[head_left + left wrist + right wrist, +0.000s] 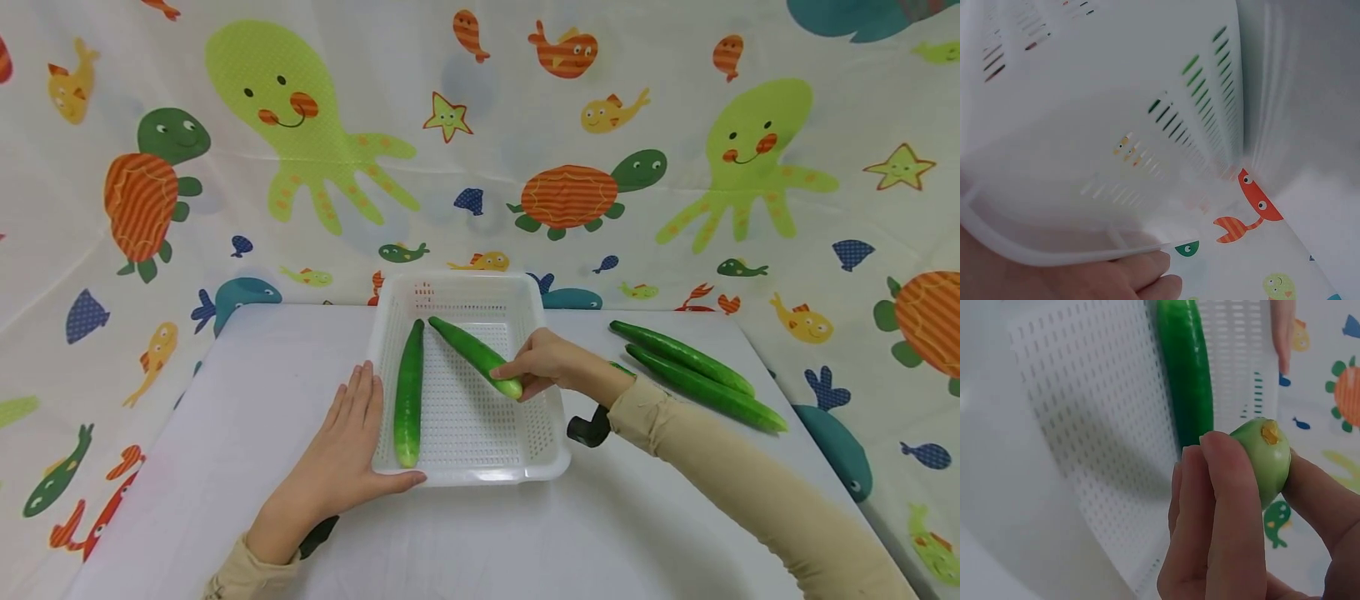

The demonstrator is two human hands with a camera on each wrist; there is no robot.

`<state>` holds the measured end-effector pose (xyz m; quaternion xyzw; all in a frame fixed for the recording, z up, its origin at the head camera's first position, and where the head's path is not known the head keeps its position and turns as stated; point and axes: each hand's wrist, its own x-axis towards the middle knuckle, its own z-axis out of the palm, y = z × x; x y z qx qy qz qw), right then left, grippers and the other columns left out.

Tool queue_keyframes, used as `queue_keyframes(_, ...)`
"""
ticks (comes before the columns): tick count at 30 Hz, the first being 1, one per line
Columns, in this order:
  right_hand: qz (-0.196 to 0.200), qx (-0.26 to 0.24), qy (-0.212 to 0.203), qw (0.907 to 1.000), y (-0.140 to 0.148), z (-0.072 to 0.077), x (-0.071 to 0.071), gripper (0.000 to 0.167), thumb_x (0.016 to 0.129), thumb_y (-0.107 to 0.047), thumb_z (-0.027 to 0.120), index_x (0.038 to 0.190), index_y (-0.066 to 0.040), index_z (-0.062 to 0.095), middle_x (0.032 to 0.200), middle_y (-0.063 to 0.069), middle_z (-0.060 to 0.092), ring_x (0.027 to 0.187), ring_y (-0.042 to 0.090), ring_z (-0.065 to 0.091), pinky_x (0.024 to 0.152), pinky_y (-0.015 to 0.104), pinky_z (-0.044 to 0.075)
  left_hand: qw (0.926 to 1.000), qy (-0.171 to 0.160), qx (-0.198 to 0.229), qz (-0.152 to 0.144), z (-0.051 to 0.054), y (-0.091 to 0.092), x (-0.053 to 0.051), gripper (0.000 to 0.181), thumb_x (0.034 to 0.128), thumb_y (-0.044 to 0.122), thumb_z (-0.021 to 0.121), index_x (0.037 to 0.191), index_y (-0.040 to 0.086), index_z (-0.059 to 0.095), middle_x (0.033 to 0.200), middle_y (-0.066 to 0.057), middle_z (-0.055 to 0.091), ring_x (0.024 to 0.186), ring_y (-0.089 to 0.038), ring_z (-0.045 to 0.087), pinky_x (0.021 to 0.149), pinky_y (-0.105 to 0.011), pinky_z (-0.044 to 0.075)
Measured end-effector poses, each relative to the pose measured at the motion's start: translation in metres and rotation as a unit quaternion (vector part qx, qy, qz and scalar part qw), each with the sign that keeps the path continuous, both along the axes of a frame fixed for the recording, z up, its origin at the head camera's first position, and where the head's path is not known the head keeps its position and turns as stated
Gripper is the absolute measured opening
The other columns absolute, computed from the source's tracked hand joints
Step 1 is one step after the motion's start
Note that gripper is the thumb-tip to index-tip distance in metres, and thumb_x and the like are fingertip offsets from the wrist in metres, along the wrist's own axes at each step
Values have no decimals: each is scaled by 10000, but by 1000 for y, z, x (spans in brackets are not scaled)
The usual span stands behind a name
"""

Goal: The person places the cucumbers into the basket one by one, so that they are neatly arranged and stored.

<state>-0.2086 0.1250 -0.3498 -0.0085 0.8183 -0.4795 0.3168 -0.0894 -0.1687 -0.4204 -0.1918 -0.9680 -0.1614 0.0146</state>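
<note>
My right hand (547, 360) pinches the pale near end of a green cucumber (467, 343) between thumb and fingers. This cucumber slants over the inside of a white perforated plastic basket (495, 477); whether its far end touches the basket I cannot tell. In the right wrist view its blunt tip (1272, 456) shows between thumb and fingertips. Another cucumber (408, 400) lies lengthwise along the basket's left side. My left hand (337, 454) rests against the left wall with straight fingers, its thumb at the near rim. The left wrist view shows fingers (1141, 278) below the rim.
Two cucumbers (682, 358) (705, 389) lie side by side on the white table (652, 517), right of the basket. A bit of green (621, 367) shows behind my right wrist, mostly hidden. A cloth (465, 242) printed with sea animals hangs behind the table.
</note>
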Motion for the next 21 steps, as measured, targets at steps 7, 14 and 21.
queue_keyframes(7,155,-32,-180,9997,-14,-8,2,285,861,-150,783,1022,70,701,850,160,723,782,333,737,699,379,589,10000,-13,-20,23,0,0,0,1370,695,885,558,1544,-93,110,1636,-227,-48,1507,-356,-73,1207,-488,6)
queue_keyframes(14,884,-114,-605,9942,-33,-15,5,331,917,-153,714,1089,104,595,809,185,705,630,220,709,598,304,587,10000,11,-22,30,-1,0,0,1372,693,895,543,1546,-89,114,1637,-223,-46,1508,-350,-73,1209,-477,1)
queue_keyframes(21,1405,-48,-1042,9846,-58,-26,3,234,909,-119,695,1011,50,569,813,234,717,576,232,699,544,311,582,10000,54,10,-19,-1,-1,0,1357,704,876,563,1545,-91,117,1636,-225,-49,1508,-351,-74,1209,-463,-15)
